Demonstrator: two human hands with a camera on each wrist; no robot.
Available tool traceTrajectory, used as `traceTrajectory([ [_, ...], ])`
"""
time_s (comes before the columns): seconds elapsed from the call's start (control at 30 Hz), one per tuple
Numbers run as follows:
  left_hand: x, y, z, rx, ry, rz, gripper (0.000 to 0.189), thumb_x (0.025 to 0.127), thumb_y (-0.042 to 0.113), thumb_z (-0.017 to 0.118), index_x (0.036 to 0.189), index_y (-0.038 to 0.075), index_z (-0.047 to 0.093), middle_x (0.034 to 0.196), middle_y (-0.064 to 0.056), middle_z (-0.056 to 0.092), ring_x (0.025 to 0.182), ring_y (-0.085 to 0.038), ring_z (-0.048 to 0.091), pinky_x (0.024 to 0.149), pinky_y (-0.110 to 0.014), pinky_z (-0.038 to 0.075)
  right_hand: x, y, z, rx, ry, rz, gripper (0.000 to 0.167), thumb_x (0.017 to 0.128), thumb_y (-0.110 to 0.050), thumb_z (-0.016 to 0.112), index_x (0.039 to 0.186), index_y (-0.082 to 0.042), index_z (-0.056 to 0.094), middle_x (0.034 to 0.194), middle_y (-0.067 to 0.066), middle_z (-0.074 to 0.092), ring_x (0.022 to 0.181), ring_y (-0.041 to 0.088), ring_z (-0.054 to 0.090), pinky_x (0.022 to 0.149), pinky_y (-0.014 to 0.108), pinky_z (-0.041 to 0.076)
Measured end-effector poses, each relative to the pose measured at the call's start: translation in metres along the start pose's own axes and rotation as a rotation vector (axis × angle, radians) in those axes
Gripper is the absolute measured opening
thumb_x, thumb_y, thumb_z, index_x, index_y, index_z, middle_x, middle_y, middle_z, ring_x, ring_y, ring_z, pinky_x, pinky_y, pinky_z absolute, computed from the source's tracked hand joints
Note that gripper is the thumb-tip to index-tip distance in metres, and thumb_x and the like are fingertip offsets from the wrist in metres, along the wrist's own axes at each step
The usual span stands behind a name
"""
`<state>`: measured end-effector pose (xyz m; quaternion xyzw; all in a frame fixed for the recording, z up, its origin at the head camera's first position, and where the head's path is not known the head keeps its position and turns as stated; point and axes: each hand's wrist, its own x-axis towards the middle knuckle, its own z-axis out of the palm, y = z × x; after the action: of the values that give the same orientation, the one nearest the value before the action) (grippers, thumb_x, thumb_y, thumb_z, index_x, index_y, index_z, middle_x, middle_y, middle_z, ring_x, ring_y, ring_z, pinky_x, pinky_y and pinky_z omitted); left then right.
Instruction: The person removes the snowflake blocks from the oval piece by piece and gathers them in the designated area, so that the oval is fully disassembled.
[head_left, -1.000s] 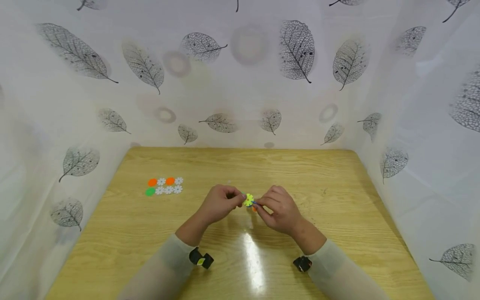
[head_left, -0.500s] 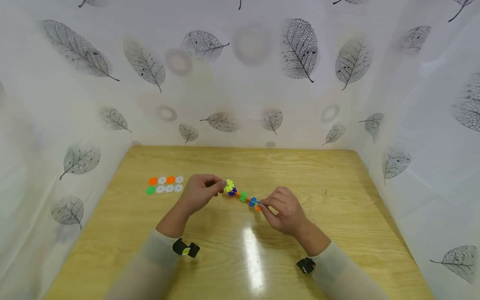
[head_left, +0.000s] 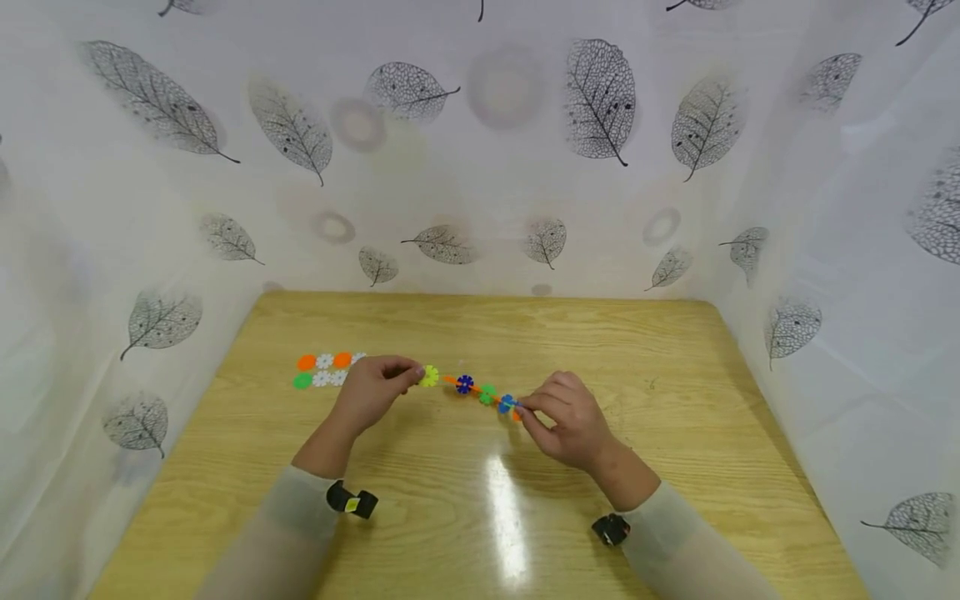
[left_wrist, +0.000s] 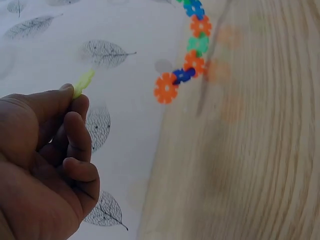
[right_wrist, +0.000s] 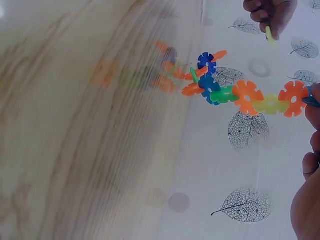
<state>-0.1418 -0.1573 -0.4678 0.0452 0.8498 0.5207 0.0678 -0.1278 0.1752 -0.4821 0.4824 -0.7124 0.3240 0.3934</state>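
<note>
My left hand [head_left: 378, 390] pinches a yellow snowflake disc [head_left: 429, 377] between thumb and fingertips. In the left wrist view that yellow disc [left_wrist: 83, 83] is apart from the chain. My right hand [head_left: 566, 421] pinches a blue disc at one end of a chain of interlocked snowflake discs [right_wrist: 248, 98]. Orange, green, yellow and blue pieces make up the chain, which hangs above the table and curves in the right wrist view. At its far end an orange disc [left_wrist: 165, 88] joins a dark blue one [left_wrist: 182, 76], pointing toward the left hand.
On the wooden table [head_left: 420, 517], left of the hands, lie two rows of loose discs: orange [head_left: 307, 362], green [head_left: 302, 381] and several white ones [head_left: 321, 378]. The left hand partly covers this group. A leaf-patterned white curtain [head_left: 495, 183] encloses the back and sides.
My left hand has moved left with the yellow disc, which now stands apart from the chain's end. The right hand has barely shifted, and more of the chain shows between the hands.
</note>
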Motion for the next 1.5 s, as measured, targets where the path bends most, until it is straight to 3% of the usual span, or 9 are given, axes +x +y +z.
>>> traceTrajectory([
  [0.17, -0.001, -0.011, -0.011, 0.046, 0.031, -0.020, 0.033, 0.100, 0.043, 0.070, 0.117, 0.016, 0.079, 0.105, -0.007, 0.075, 0.092, -0.026, 0.067, 0.075, -0.037, 0.053, 0.001, 0.000, 0.000, -0.001, -0.007, 0.005, 0.006, 0.090, -0.010, 0.077, 0.088, -0.004, 0.079, 0.079, 0.001, 0.072, 0.067, 0.018, 0.062, 0.063, 0.038, 0.047],
  [0.4, -0.002, -0.023, -0.024, 0.090, 0.047, -0.030, 0.035, 0.100, 0.040, 0.070, 0.120, 0.012, 0.077, 0.106, -0.014, 0.074, 0.094, -0.031, 0.067, 0.075, -0.038, 0.052, 0.001, 0.000, 0.000, -0.001, -0.007, 0.004, 0.005, 0.089, -0.010, 0.078, 0.088, -0.005, 0.079, 0.079, 0.001, 0.073, 0.067, 0.018, 0.061, 0.062, 0.037, 0.047],
  [0.73, -0.003, -0.043, -0.039, 0.167, 0.057, -0.060, 0.033, 0.102, 0.036, 0.069, 0.120, 0.010, 0.077, 0.104, -0.007, 0.075, 0.092, -0.021, 0.068, 0.075, -0.036, 0.054, 0.000, 0.000, 0.001, 0.005, -0.003, 0.003, 0.007, 0.091, -0.010, 0.076, 0.089, -0.005, 0.079, 0.079, 0.000, 0.072, 0.067, 0.018, 0.061, 0.062, 0.036, 0.046],
  [1.03, -0.003, -0.062, -0.047, 0.219, 0.071, -0.072, 0.030, 0.102, 0.031, 0.069, 0.116, 0.006, 0.078, 0.109, -0.010, 0.076, 0.098, -0.026, 0.069, 0.076, -0.034, 0.055, 0.000, 0.000, 0.002, 0.014, 0.007, -0.003, 0.006, 0.091, -0.010, 0.076, 0.090, -0.004, 0.079, 0.079, 0.001, 0.072, 0.067, 0.018, 0.061, 0.062, 0.036, 0.046],
  [1.2, -0.003, -0.070, -0.049, 0.283, 0.095, -0.062, 0.029, 0.102, 0.029, 0.069, 0.115, 0.005, 0.078, 0.113, -0.014, 0.075, 0.103, -0.031, 0.068, 0.084, -0.043, 0.056, -0.001, 0.000, 0.001, 0.016, 0.009, -0.003, 0.006, 0.091, -0.009, 0.076, 0.090, -0.004, 0.079, 0.079, 0.001, 0.072, 0.067, 0.018, 0.061, 0.062, 0.036, 0.045],
  [1.5, -0.003, -0.085, -0.058, 0.346, 0.128, -0.101, 0.028, 0.102, 0.027, 0.068, 0.113, 0.004, 0.079, 0.118, -0.018, 0.074, 0.115, -0.041, 0.065, 0.097, -0.055, 0.051, -0.001, 0.000, 0.000, 0.011, 0.005, 0.013, 0.007, 0.092, -0.010, 0.076, 0.088, -0.005, 0.079, 0.079, 0.001, 0.072, 0.067, 0.018, 0.061, 0.061, 0.036, 0.046],
])
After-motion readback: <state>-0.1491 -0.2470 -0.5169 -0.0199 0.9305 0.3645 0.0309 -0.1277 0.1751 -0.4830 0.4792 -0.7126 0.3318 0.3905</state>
